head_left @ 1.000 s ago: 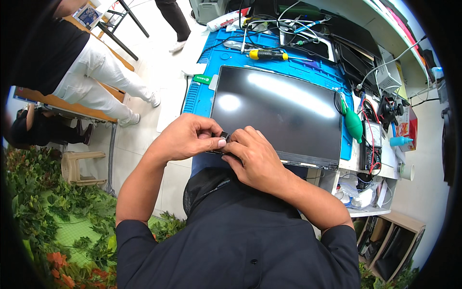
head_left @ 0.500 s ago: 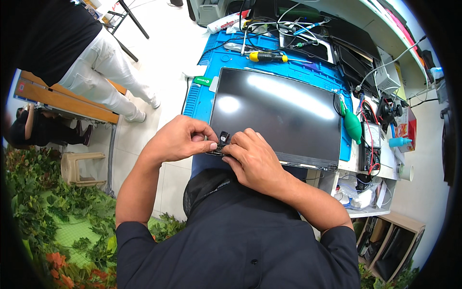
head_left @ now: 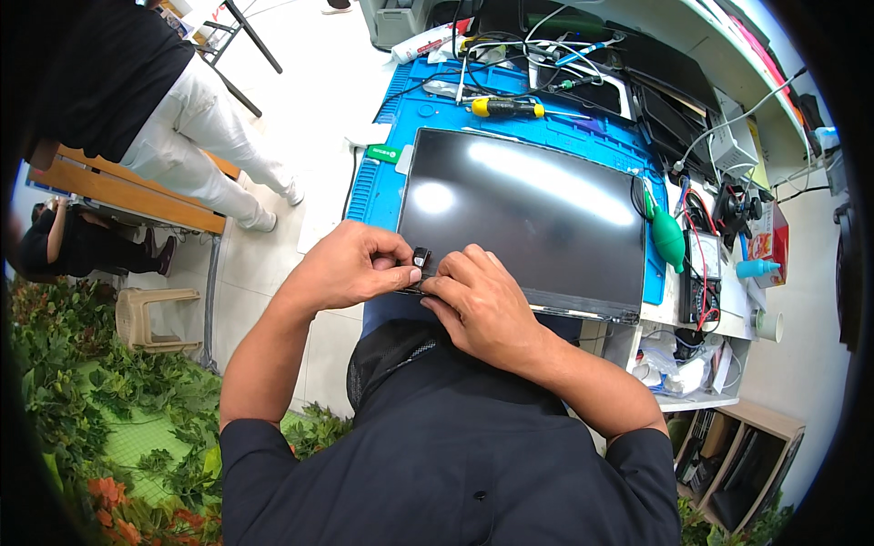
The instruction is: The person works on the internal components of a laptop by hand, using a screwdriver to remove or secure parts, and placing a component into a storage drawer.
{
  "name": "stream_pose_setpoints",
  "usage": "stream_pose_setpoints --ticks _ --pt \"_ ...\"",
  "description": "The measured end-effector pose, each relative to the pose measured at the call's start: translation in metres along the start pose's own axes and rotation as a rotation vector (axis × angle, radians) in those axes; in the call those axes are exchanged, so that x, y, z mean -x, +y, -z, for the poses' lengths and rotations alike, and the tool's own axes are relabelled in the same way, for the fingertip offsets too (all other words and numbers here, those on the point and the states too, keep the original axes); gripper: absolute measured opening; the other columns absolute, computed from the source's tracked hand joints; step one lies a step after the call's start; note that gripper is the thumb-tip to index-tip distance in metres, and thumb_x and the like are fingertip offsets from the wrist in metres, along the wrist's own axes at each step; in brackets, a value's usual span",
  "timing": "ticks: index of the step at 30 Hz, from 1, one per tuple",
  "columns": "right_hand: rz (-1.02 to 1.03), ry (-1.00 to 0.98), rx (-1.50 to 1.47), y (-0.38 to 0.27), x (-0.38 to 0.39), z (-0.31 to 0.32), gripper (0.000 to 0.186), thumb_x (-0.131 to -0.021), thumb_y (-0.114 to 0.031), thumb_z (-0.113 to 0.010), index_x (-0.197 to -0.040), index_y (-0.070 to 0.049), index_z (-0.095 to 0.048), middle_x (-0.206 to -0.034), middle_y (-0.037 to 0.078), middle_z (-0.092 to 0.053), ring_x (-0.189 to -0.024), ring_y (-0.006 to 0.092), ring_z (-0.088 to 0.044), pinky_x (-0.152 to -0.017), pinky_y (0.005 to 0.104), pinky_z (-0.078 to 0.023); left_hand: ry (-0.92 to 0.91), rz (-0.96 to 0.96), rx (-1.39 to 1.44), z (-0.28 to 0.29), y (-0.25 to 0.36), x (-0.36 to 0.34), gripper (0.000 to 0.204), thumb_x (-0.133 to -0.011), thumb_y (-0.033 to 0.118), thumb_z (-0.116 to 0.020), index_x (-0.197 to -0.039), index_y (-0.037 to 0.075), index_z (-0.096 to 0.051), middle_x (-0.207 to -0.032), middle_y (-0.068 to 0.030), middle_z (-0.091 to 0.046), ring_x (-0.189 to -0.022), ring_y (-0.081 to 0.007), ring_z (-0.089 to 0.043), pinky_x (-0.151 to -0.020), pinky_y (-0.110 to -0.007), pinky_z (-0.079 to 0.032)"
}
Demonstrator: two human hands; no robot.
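A dark flat display panel [head_left: 528, 218] lies on a blue work mat [head_left: 387, 187], its near left corner under my fingers. My left hand [head_left: 350, 264] is closed in a pinch at that corner, thumb and forefinger on a small dark part [head_left: 421, 257] that stands up from the panel's edge. Close beside it, my right hand [head_left: 478, 300] is closed too, its thumb and fingertips pressed together at the panel's near edge. What lies between the fingertips is mostly hidden.
Beyond the panel lie a yellow-and-black screwdriver [head_left: 507, 107] and tangled cables. A green card [head_left: 383, 154] touches the panel's far left. At right are a green air blower [head_left: 667, 238], a multimeter [head_left: 703, 259] and a light blue bottle [head_left: 757, 268]. A person in white trousers [head_left: 196, 118] stands at left.
My left hand has shifted slightly right, toward my right hand. The small dark part's upper piece has tilted or turned a little. My right hand stays nearly in place.
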State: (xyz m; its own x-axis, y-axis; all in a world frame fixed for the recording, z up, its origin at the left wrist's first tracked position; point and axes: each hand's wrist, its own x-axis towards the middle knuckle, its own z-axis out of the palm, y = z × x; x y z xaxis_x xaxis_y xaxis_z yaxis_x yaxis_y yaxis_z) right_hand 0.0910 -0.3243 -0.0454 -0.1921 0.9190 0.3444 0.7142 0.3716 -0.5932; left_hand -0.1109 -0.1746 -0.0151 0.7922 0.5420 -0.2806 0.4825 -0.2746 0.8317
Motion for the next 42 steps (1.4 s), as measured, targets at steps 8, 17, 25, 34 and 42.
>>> stream_pose_setpoints --ticks 8,17,25,34,42 --pt "-0.016 -0.007 -0.015 0.001 0.003 0.008 0.024 -0.086 -0.011 -0.086 -0.106 -0.004 -0.077 -0.103 0.008 -0.063 -0.101 0.0281 -0.059 -0.089 0.0415 -0.049 -0.012 -0.011 -0.013 0.004 -0.004 0.004 0.021 -0.093 0.019 -0.089 -0.093 0.000 -0.079 -0.068 0.0037 -0.055 -0.064 -0.0067 -0.046 -0.058 -0.028 -0.038" --pt "-0.093 0.013 0.062 -0.004 0.030 0.046 0.030 -0.083 -0.013 -0.090 -0.108 -0.005 -0.075 -0.104 0.008 -0.064 -0.099 0.0294 -0.060 -0.087 0.0418 -0.048 -0.050 -0.053 -0.028 0.006 -0.003 0.004 0.029 -0.084 0.017 -0.096 -0.103 0.001 -0.082 -0.070 0.0041 -0.052 -0.064 -0.0069 -0.044 -0.059 -0.028 -0.038" --pt "-0.332 0.285 0.228 -0.001 0.083 0.110 0.035 -0.078 -0.007 -0.093 -0.109 -0.004 -0.078 -0.104 0.012 -0.068 -0.097 0.0310 -0.064 -0.083 0.0424 -0.053 0.037 -0.187 -0.144 -0.004 0.002 0.002 0.035 -0.076 0.016 -0.100 -0.098 0.001 -0.077 -0.077 -0.0014 -0.059 -0.067 -0.0115 -0.051 -0.061 -0.031 -0.044" --pt "-0.579 0.124 0.170 0.022 0.148 0.181 0.054 -0.085 -0.014 -0.092 -0.135 -0.005 -0.073 -0.125 0.015 -0.072 -0.107 0.0311 -0.071 -0.091 0.0408 -0.058 0.098 -0.175 -0.223 -0.008 -0.006 0.000 0.040 -0.069 0.012 -0.101 -0.083 -0.003 -0.067 -0.077 -0.0081 -0.066 -0.066 -0.0165 -0.063 -0.063 -0.032 -0.051" --pt "-0.561 0.030 0.122 0.040 0.174 0.178 0.046 -0.086 -0.011 -0.088 -0.130 -0.005 -0.072 -0.113 0.012 -0.070 -0.104 0.0323 -0.070 -0.089 0.0431 -0.057 0.061 -0.141 -0.152 -0.007 -0.009 -0.005 0.044 -0.070 0.014 -0.103 -0.082 -0.003 -0.065 -0.080 -0.0048 -0.068 -0.068 -0.0110 -0.060 -0.062 -0.027 -0.048"
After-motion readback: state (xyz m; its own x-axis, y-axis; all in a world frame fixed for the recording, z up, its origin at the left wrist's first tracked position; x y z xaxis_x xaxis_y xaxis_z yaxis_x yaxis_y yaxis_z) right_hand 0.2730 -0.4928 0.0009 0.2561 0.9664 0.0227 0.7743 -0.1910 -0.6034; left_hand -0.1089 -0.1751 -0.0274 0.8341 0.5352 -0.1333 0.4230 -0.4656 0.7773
